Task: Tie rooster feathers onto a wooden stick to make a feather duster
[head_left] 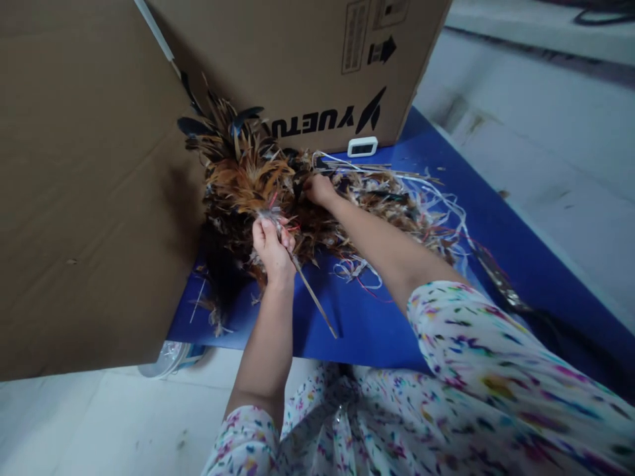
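Note:
My left hand [274, 241] is closed around the stick of a feather duster [248, 173]. Its brown and orange feathers fan out above my fist, and the bare thin stick [315, 297] slants down to the right below it. Red string shows near my fingers. Just to the right, my right hand [319, 190] reaches into a pile of loose feathers [381, 201]. Its fingers are bent among dark feathers, and what they grip, if anything, is hidden. The pile lies on a blue tabletop [367, 330].
A large cardboard box [307, 66] stands behind, with a cardboard panel [89, 198] on the left. A small white-framed device [362, 147] sits before the box. White strings [454, 211] trail at the right. Below the table's left edge is a plastic bucket [166, 360].

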Motion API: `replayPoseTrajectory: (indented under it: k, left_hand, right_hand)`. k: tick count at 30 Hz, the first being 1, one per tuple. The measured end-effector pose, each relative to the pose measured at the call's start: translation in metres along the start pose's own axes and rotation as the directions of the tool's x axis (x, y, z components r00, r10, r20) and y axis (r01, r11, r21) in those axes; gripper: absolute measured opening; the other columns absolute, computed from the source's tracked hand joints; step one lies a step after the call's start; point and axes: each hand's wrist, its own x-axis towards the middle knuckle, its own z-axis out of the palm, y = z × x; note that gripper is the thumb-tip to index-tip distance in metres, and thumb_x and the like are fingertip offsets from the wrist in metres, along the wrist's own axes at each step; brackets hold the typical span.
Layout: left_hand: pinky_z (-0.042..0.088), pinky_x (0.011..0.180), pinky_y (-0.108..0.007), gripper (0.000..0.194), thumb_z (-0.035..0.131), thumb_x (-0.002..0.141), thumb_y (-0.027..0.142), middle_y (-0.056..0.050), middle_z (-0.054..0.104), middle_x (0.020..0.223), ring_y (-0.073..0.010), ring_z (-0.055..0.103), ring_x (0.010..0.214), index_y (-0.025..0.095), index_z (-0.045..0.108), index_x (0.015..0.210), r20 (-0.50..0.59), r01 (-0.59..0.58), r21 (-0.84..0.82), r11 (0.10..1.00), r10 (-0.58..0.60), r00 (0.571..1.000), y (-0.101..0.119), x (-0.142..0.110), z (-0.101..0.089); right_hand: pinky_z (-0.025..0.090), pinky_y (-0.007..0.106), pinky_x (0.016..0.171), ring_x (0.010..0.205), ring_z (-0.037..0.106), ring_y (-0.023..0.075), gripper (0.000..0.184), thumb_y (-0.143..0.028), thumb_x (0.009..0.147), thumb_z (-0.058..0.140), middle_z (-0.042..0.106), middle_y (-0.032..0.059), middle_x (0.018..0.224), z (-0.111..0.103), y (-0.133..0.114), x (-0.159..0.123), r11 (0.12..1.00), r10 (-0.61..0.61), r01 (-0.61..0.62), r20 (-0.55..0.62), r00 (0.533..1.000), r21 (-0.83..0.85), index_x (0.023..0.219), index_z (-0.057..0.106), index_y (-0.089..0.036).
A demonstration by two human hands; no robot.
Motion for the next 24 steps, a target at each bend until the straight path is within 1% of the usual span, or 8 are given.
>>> replayPoseTrajectory:
  k: [4,7,10,12,16,19,22,24]
  left_hand:
    - [0.021,0.036,-0.017,0.032,0.060,0.088,0.047,0.004,0.061,0.072,0.0002,0.033,0.038,0.019,0.046,0.080,-0.005,0.011,-0.001,1.000,-0.011,1.000,0.000,-0.002,0.001]
    - [0.022,0.036,-0.017,0.034,0.060,0.087,0.049,0.004,0.060,0.072,0.0004,0.033,0.038,0.019,0.047,0.082,-0.004,0.021,-0.003,1.000,-0.021,1.000,-0.001,-0.003,0.000]
    - [0.021,0.036,-0.017,0.034,0.060,0.087,0.050,0.004,0.060,0.071,0.0002,0.033,0.038,0.019,0.048,0.083,-0.009,0.035,-0.004,0.999,-0.035,0.999,-0.002,-0.004,0.000]
    - [0.022,0.036,-0.017,0.033,0.060,0.087,0.049,0.004,0.060,0.070,0.0000,0.033,0.038,0.019,0.047,0.083,-0.014,0.037,-0.006,0.999,-0.037,0.999,-0.002,-0.003,0.000]
    - [0.022,0.036,-0.016,0.032,0.060,0.088,0.047,0.004,0.060,0.070,0.0000,0.034,0.038,0.019,0.047,0.082,-0.019,0.030,-0.013,0.999,-0.030,0.999,-0.003,-0.002,0.000]
    - [0.022,0.036,-0.016,0.034,0.061,0.087,0.048,0.004,0.061,0.071,0.0003,0.033,0.037,0.018,0.047,0.081,-0.018,0.027,-0.021,0.999,-0.027,0.999,-0.003,-0.002,0.000]
    - [0.021,0.035,-0.016,0.034,0.062,0.086,0.048,0.003,0.062,0.070,0.0005,0.032,0.037,0.018,0.047,0.078,-0.005,0.049,-0.039,0.998,-0.049,0.999,-0.002,-0.002,0.002]
    - [0.021,0.035,-0.015,0.034,0.063,0.086,0.047,0.003,0.062,0.069,0.0005,0.032,0.037,0.017,0.048,0.078,0.006,0.082,-0.061,0.995,-0.082,0.997,-0.002,-0.001,0.002]
  right_hand:
    - [0.047,0.035,0.096,0.115,0.062,0.0286,0.037,-0.018,0.086,0.048,0.068,0.0192,0.118,0.023,-0.009,0.017,0.996,0.087,-0.087,-0.021,0.996,0.012,0.116,0.069,-0.012]
    - [0.049,0.040,0.095,0.113,0.063,0.0316,0.039,-0.030,0.087,0.052,0.067,0.0221,0.117,0.038,-0.015,0.026,0.988,0.146,-0.145,-0.011,0.989,0.045,0.117,0.068,-0.011]
    - [0.048,0.046,0.096,0.113,0.063,0.0349,0.039,-0.026,0.086,0.053,0.065,0.0253,0.117,0.048,-0.017,0.033,0.984,0.167,-0.167,0.013,0.986,0.062,0.118,0.067,-0.008]
    - [0.048,0.045,0.096,0.114,0.062,0.0346,0.038,-0.020,0.087,0.049,0.065,0.0256,0.117,0.049,-0.016,0.036,0.981,0.173,-0.174,0.016,0.985,0.083,0.118,0.067,-0.007]
    - [0.050,0.033,0.091,0.108,0.065,0.0258,0.031,-0.020,0.088,0.050,0.070,0.0162,0.110,0.036,-0.005,0.034,0.973,0.159,-0.160,0.019,0.987,0.164,0.109,0.071,-0.011]
    - [0.052,0.026,0.077,0.086,0.067,0.0176,0.026,-0.026,0.085,0.057,0.071,0.0082,0.091,0.016,0.006,0.022,0.952,0.140,-0.130,-0.015,0.990,0.276,0.101,0.072,-0.011]
    - [0.048,0.025,0.059,0.055,0.055,0.0114,0.016,-0.027,0.079,0.064,0.061,0.0005,0.062,-0.008,0.015,0.000,0.830,0.192,-0.156,-0.012,0.981,0.535,0.083,0.068,-0.012]
    - [0.042,0.022,0.051,0.047,0.047,0.0092,0.016,-0.026,0.076,0.069,0.053,-0.0030,0.052,-0.025,0.018,-0.020,0.701,0.208,-0.165,0.022,0.978,0.694,0.069,0.061,-0.014]
